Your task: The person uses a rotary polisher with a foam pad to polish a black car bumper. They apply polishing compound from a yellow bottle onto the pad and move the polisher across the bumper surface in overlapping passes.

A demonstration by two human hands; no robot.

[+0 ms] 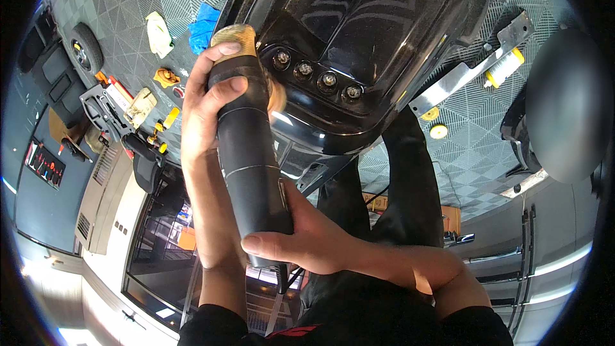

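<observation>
A long black power polisher (246, 147) with a worn, yellowish head lies across the middle of the view. My left hand (206, 106) is closed around its head end, thumb and fingers on the top and side. My right hand (314, 234) grips the rear of the body, thumb across the top, and a cord hangs below that end. On the right side of the head, a pale round pad (277, 97) meets the edge of a glossy black panel (301, 131); exact contact is partly hidden. Several round metallic fittings (328, 81) sit in a recess of the panel.
A blue cloth (204, 27) and a yellow-green cloth (158, 34) lie on the patterned tile floor. Metal support bars (442, 90) extend right of the panel, near a yellow-capped bottle (504, 69) and a small yellow pad (438, 131). A wheel (95, 48) and a black seat (147, 165) are at left.
</observation>
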